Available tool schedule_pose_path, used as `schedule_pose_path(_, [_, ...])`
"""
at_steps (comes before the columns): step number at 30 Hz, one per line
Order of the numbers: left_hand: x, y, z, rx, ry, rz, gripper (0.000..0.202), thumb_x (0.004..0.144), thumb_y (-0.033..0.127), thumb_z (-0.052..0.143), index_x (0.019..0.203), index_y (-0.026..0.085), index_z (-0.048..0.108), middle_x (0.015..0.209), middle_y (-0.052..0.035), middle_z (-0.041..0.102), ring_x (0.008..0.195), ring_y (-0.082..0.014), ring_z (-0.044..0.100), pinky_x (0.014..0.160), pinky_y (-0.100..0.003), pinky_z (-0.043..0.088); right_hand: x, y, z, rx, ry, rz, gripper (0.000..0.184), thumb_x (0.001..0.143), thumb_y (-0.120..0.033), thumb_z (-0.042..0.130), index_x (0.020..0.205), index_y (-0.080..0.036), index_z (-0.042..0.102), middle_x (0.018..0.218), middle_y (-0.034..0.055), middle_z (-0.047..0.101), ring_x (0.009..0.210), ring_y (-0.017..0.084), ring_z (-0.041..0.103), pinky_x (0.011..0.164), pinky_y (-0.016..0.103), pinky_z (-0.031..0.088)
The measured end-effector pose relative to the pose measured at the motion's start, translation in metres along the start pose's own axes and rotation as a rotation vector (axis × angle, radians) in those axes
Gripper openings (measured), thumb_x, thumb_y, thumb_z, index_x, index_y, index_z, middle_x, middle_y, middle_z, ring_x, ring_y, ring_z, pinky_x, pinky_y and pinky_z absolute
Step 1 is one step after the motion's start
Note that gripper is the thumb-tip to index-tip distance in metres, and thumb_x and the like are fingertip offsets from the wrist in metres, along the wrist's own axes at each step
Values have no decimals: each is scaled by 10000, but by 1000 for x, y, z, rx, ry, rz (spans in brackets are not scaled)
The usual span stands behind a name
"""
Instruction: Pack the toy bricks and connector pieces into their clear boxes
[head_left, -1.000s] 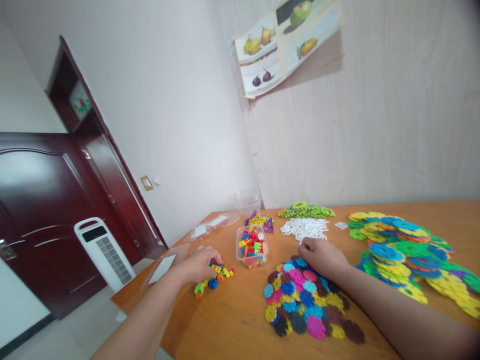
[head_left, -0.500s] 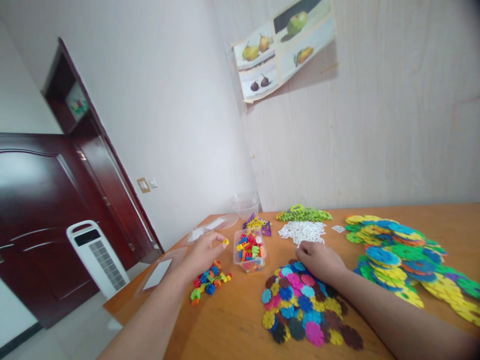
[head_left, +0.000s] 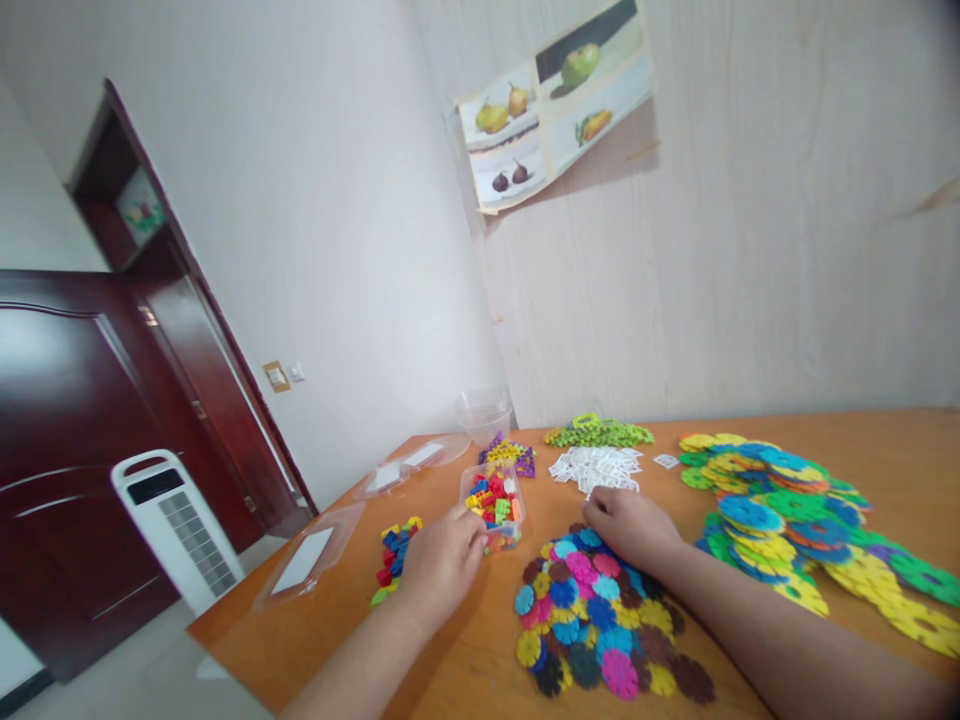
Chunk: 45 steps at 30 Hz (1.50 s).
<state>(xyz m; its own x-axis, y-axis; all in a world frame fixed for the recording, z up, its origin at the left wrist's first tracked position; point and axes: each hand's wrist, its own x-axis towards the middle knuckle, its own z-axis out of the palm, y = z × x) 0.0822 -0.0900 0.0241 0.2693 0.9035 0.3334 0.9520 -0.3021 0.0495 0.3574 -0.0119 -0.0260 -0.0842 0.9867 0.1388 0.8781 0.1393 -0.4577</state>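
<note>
My left hand (head_left: pixel 444 552) is at the near left side of a clear plastic box (head_left: pixel 514 545) holding small coloured building bricks (head_left: pixel 493 497). Its fingers are curled together, and whatever they pinch is hidden. A loose pile of bricks (head_left: pixel 394 555) lies on the table to the left, partly covered by that hand. My right hand (head_left: pixel 630 525) rests in a loose fist at the far edge of a heap of small notched plastic discs (head_left: pixel 589 615), with nothing visible in it. White plastic pieces (head_left: pixel 596 468) lie just beyond it.
Large flower-shaped discs (head_left: pixel 795 520) spread over the right of the wooden table (head_left: pixel 442 670). Green pieces (head_left: pixel 598 431), purple and yellow pieces (head_left: pixel 508 455) and a clear tub (head_left: pixel 486 412) stand at the back. Clear lids (head_left: pixel 311 555) lie along the left edge.
My left hand, which held a yellow brick above the loose pile, has moved right and nearer to me, to the box's side; the brick is out of sight. My right hand stays put.
</note>
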Motion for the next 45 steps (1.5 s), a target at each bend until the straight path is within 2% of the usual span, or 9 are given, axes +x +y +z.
schedule_pose_path(4, [-2, -2, -2, 28, 6, -13, 195, 941, 267, 429, 883, 238, 613, 952, -31, 621, 811, -166, 597, 662, -266, 347, 0, 0, 0, 4, -2, -3, 354, 907, -417, 379, 838, -221, 666, 885, 72, 710, 805, 204, 623, 570, 260, 269])
schedule_pose_path(6, [0, -6, -3, 27, 0, -44, 190, 934, 263, 435, 862, 232, 608, 948, -40, 616, 803, -173, 592, 661, -271, 344, -1, 0, -1, 0, 1, -5, 358, 907, -415, 375, 839, -226, 671, 886, 73, 708, 796, 208, 619, 571, 265, 274])
schedule_pose_path(10, [4, -16, -2, -11, -49, -19, 175, 915, 273, 469, 802, 225, 594, 905, -42, 607, 799, -183, 583, 660, -272, 336, -1, -1, -2, 1, 3, -14, 369, 915, -420, 369, 837, -227, 675, 882, 76, 706, 798, 216, 622, 569, 269, 276])
schedule_pose_path(13, [5, -23, 0, -48, -36, -83, 154, 896, 248, 486, 798, 216, 600, 896, -44, 598, 784, -178, 573, 655, -263, 334, -2, -2, -3, -3, -5, -8, 368, 918, -425, 381, 834, -219, 674, 876, 81, 705, 801, 215, 625, 567, 267, 273])
schedule_pose_path(17, [7, -29, 1, -92, -25, -36, 185, 902, 235, 462, 777, 205, 595, 882, -46, 590, 813, -180, 566, 685, -260, 352, -2, -2, -3, -3, -2, -2, 362, 918, -429, 389, 846, -222, 677, 894, 79, 706, 795, 204, 619, 583, 265, 286])
schedule_pose_path(19, [8, -30, 0, -93, -19, -69, 180, 892, 221, 464, 772, 200, 597, 869, -47, 587, 805, -180, 563, 685, -261, 355, -1, -2, -3, -7, 2, -2, 368, 917, -431, 382, 840, -223, 676, 886, 77, 707, 789, 205, 619, 581, 268, 284])
schedule_pose_path(29, [9, -34, 1, -162, -12, -54, 218, 887, 238, 461, 700, 193, 562, 807, -38, 577, 766, -182, 553, 659, -267, 350, -1, -2, -4, -15, -7, 3, 371, 918, -425, 382, 861, -211, 680, 918, 84, 717, 822, 208, 629, 572, 261, 272])
schedule_pose_path(39, [9, -43, 3, -224, -29, -57, 199, 874, 268, 479, 730, 192, 595, 809, -36, 588, 773, -182, 565, 686, -274, 379, -1, -1, -3, -3, -6, -11, 364, 920, -428, 383, 832, -223, 670, 861, 68, 702, 783, 203, 619, 563, 261, 270])
schedule_pose_path(45, [10, -40, -2, -242, -36, -85, 219, 869, 277, 477, 697, 189, 580, 788, -33, 584, 751, -180, 557, 673, -277, 368, -1, -1, -4, -9, -9, -6, 373, 916, -428, 380, 856, -225, 687, 872, 72, 701, 792, 206, 614, 583, 260, 288])
